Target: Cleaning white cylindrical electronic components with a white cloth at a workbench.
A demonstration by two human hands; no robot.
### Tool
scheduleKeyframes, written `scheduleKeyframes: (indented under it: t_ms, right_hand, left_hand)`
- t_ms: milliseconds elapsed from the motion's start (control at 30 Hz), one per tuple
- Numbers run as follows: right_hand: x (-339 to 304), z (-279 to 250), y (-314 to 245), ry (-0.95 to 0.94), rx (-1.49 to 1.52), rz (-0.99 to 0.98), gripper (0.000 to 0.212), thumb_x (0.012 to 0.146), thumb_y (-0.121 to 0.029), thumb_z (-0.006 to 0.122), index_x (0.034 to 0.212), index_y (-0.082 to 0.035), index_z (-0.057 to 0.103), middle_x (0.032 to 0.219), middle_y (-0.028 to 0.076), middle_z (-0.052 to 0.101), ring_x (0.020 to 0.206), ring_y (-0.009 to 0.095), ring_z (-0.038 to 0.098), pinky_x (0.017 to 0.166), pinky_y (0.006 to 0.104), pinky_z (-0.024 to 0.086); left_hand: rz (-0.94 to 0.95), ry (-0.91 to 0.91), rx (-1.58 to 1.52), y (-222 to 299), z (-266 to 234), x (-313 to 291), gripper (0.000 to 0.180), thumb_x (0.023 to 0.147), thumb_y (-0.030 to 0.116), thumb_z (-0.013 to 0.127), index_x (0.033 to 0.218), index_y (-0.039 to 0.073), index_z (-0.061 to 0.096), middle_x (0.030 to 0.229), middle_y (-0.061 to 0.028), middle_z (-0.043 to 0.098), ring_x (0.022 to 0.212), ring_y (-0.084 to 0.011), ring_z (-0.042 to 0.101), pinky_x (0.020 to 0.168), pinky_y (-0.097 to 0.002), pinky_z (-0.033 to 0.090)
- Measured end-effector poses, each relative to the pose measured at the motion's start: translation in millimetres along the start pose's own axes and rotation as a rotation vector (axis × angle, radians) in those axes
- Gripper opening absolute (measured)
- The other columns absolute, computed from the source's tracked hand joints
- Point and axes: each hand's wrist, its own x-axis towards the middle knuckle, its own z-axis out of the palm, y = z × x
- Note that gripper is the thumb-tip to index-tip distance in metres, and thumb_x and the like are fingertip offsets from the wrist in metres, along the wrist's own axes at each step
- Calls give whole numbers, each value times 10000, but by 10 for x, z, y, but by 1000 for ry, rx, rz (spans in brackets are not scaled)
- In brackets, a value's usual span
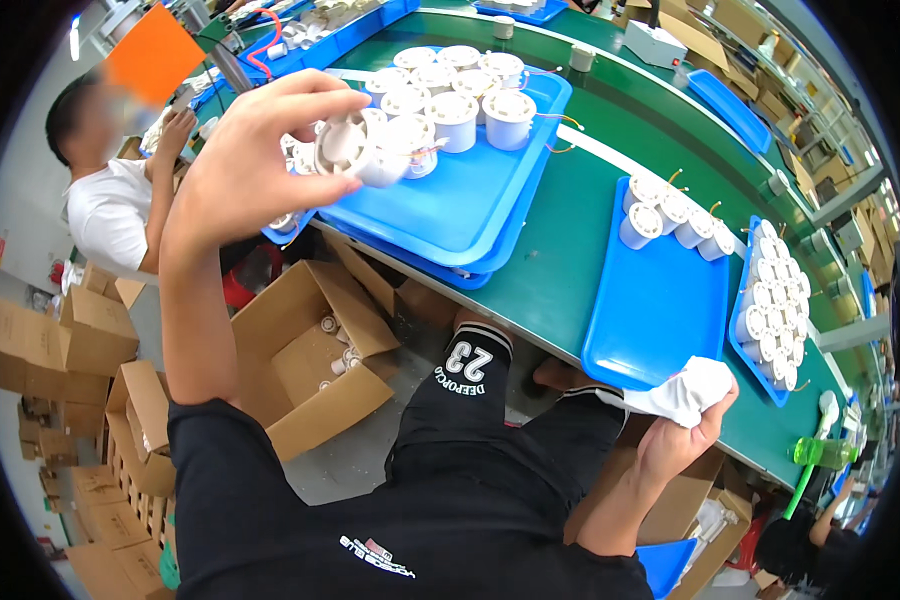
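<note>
Left hand [260,150], raised above the near edge of the conveyor, grips a small white round plastic housing [355,148] between thumb and curled fingers, its open ribbed face turned toward the camera. Right hand [682,430], low at the near edge of the belt, is closed around a crumpled white cloth [685,388], which lies against the near end of a long blue plastic tray [650,320]. Four more white cylindrical housings [670,215] with short wires stand at that tray's far end. Behind the raised housing, a wide blue plastic tray [450,205] stacked on another carries a cluster of similar white cylinders [455,90]. Both trays rest on the green conveyor belt [570,240]. A third blue tray [775,300] to the right is packed with white parts. Below the belt, an open brown cardboard box [305,350] holds a few white pieces. Another person in a white shirt [110,215] sits at the far left.
</note>
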Motion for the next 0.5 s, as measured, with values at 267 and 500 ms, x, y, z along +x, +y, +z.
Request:
scheduleKeyframes:
  t_ms: [267,500]
  right_hand:
    - [371,744,-401,-462,186,-159,379,738,-86,747,1066,19,590,1117,137,530,959,207,594,815,313,491]
    - [176,359,-283,-552,165,-163,369,657,-50,838,955,11,630,966,142,685,994,295,662,800,362,542]
  left_hand:
    - [308,44,-462,1076,1032,137,488,548,-8,796,1014,2,653,1020,-118,631,933,-272,634,820,-343,513]
    - [579,60,-683,1328,1652,128,465,590,4,785,1028,-26,631,1025,-131,616,879,-302,623,743,-374,511]
